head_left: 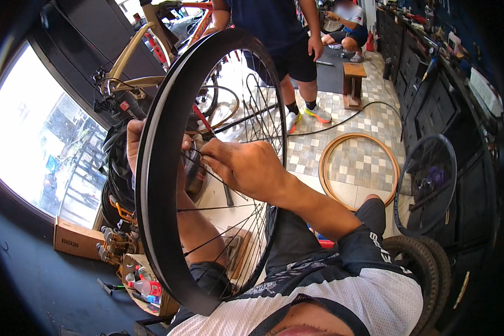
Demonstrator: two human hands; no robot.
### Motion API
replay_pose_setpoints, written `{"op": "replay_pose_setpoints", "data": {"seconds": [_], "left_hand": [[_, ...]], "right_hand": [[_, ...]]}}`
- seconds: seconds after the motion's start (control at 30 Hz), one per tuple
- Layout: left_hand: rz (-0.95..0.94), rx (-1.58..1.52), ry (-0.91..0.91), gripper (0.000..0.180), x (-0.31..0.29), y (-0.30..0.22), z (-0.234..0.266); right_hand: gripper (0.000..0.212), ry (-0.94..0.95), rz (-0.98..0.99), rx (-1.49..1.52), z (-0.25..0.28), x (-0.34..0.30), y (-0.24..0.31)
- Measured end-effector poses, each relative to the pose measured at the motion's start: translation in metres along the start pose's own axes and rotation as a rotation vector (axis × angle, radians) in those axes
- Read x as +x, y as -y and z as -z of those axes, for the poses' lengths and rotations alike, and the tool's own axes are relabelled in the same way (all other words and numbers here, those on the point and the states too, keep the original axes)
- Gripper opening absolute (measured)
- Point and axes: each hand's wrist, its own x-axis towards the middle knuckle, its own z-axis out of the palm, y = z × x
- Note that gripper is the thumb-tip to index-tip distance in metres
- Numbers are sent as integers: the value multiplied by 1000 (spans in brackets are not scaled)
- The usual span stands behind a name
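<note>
A bicycle wheel with a deep black rim point(154, 185) and thin black spokes point(210, 244) stands upright before me, leaning against my body. My left hand point(134, 141) is behind the rim and closed round it; fingertips show on both sides, while the palm is hidden. Reaching through the spokes' side, my right hand point(246, 168) is closed in a pinch close to the rim's inner face, beside the left fingertips. A small dark thin piece shows at its fingertips, too small to name. One spoke runs down from just below these fingers.
Another person point(274, 56) stands just beyond the wheel, and one squats point(347, 28) farther back. Tan tyres point(325, 168) lie on the tiled floor, near a wooden stool point(353, 84). Black cabinets point(431, 112) line the right; a bike frame point(126, 61) and cardboard box point(75, 238) are left.
</note>
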Motion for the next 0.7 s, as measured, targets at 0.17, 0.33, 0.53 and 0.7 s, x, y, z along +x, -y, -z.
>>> {"op": "replay_pose_setpoints", "data": {"seconds": [0.17,0.33,0.53,0.7], "left_hand": [[7,174,-54,38,-21,-3,107],[23,255,-521,27,-26,3,77],[86,282,-685,15,-33,1,106],[-45,283,-431,11,-35,-15,88]], "right_hand": [[21,-89,-28,49,21,-13,-25],[24,50,-318,-46,65,-43,-65],[48,521,-404,60,69,-78,-85],[53,553,-359,-5,48,-78,-74]]}}
